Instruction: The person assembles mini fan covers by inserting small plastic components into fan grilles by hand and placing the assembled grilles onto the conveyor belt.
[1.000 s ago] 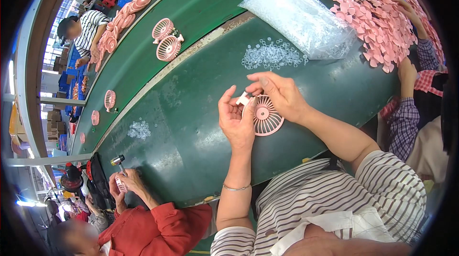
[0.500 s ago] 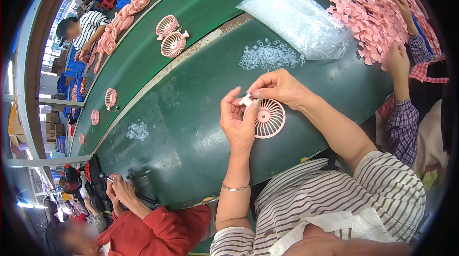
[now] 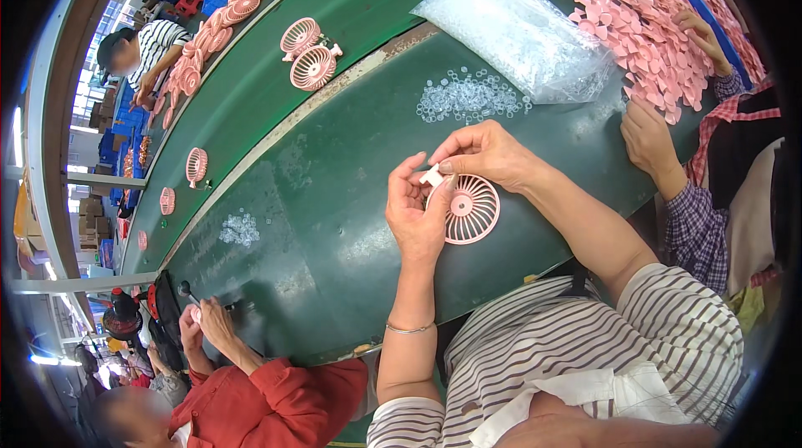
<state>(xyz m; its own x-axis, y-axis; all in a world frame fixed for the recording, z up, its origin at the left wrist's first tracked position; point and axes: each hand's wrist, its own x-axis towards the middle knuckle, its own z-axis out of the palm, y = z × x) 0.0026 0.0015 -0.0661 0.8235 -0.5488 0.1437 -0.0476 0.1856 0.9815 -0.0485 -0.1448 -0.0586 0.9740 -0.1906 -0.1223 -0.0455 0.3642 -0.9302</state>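
A round pink fan housing [image 3: 473, 212] with radial slots hangs just above the green table, between my hands. My left hand [image 3: 418, 212] is closed round its upper left side, near a small white part [image 3: 432, 175] that joins the housing. The thumb and fingertips of my right hand [image 3: 489, 155] pinch together at that white part; any tiny piece between them is too small to make out. Beyond my hands lies a loose pile of small clear rings [image 3: 469, 97].
A clear plastic bag of rings [image 3: 518, 34] lies behind the pile. Pink fan blades [image 3: 647, 43] are heaped at the far right, by a co-worker's hands. More pink housings ride the green conveyor [image 3: 251, 114]. A red-sleeved co-worker [image 3: 267, 406] sits at left, near a smaller ring pile [image 3: 240, 229].
My hands have hardly moved. The housings on the conveyor have shifted slightly toward the upper right. The right co-worker's near hand has drawn back from the blade heap.
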